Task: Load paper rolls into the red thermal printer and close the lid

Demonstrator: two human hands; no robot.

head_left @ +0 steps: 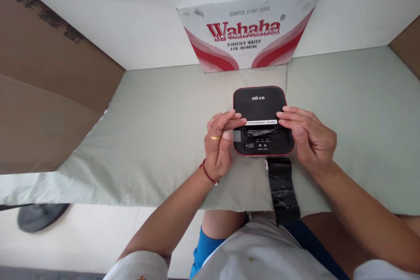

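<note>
A flat, square black receipt printer (260, 107) with a thin red rim lies on the cloth-covered table. A white label strip (261, 122) crosses its top, and below that is a slot with crumpled clear film. At the printer's left side, my left hand (220, 140) rests its fingertips at the end of the label strip, with the thumb near the side edge. My right hand (310, 135) grips the right side, fingers on the top and thumb at the edge. Just in front lies a partly unrolled black roll (281, 183), its tail hanging over the table edge.
A white and red Wahaha water carton (246, 30) stands behind the printer, against white boxes (98, 22). Brown cardboard (49, 92) stands at the left, and another brown box (408, 48) at the right. Pale green cloth (157, 131) covers the table. A dark round base (42, 216) is on the floor.
</note>
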